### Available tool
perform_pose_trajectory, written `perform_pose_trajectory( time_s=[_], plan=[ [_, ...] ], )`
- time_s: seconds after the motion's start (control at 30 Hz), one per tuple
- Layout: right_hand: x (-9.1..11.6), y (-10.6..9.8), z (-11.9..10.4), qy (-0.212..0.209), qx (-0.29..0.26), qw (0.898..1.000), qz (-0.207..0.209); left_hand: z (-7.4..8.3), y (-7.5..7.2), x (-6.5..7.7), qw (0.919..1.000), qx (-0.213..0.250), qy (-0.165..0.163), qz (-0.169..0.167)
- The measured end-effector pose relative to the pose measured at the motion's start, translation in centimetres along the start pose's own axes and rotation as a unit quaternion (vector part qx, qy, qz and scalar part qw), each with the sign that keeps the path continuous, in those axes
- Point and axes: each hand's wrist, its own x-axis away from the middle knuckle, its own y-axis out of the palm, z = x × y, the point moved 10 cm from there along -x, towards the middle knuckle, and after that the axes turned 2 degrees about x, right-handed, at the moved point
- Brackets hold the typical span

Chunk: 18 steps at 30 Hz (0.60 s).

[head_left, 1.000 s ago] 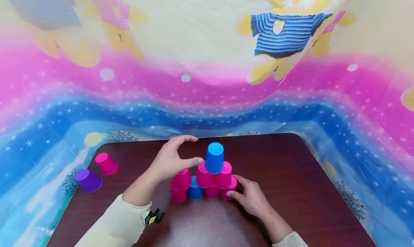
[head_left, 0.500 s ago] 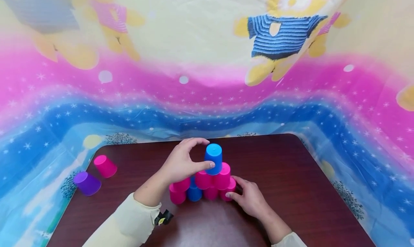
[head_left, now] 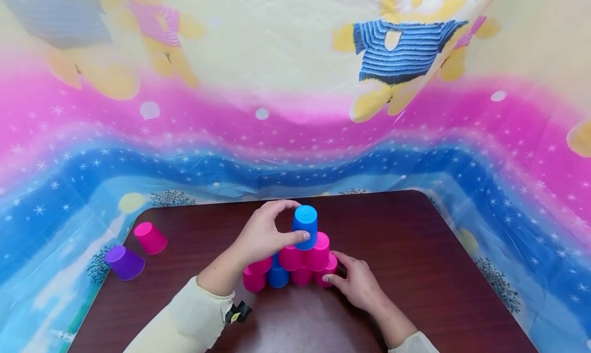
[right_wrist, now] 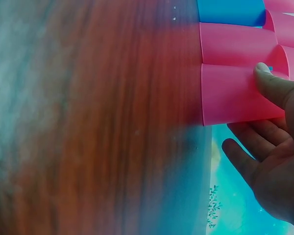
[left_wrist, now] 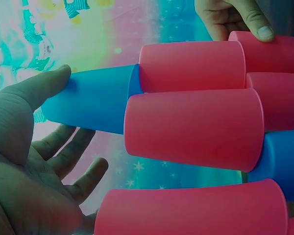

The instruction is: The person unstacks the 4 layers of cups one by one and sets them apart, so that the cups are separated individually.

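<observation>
In the head view, an upside-down blue cup (head_left: 306,220) stands atop two pink cups, one being the pink cup (head_left: 318,253) on the right. My left hand (head_left: 263,235) holds this blue cup, thumb on its near side and fingers on the far side. Below, the bottom row includes another blue cup (head_left: 278,277) and several pink ones. A further pink cup (head_left: 260,265) sits on the second tier at left, partly hidden by my left wrist. My right hand (head_left: 357,285) grips the bottom row's right-end pink cup (right_wrist: 230,95) between thumb and fingers.
Away to the left, a pink cup (head_left: 150,238) and a purple cup (head_left: 125,263) stand upside down near the edge of the dark wooden table (head_left: 415,250). A patterned cloth (head_left: 295,137) hangs behind the table.
My left hand has moved right and taken hold of the top blue cup, from beside it a second ago. My right hand has stayed at its pink cup.
</observation>
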Motion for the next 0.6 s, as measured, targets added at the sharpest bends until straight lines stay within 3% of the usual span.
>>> perform_pose_trajectory(
  time_s=[0.6],
  plan=[
    [0.0,-0.1,-0.1,-0.007,0.006,1.000,0.007,-0.7,-1.0,0.4,0.9999,0.010,0.001,0.013]
  ],
)
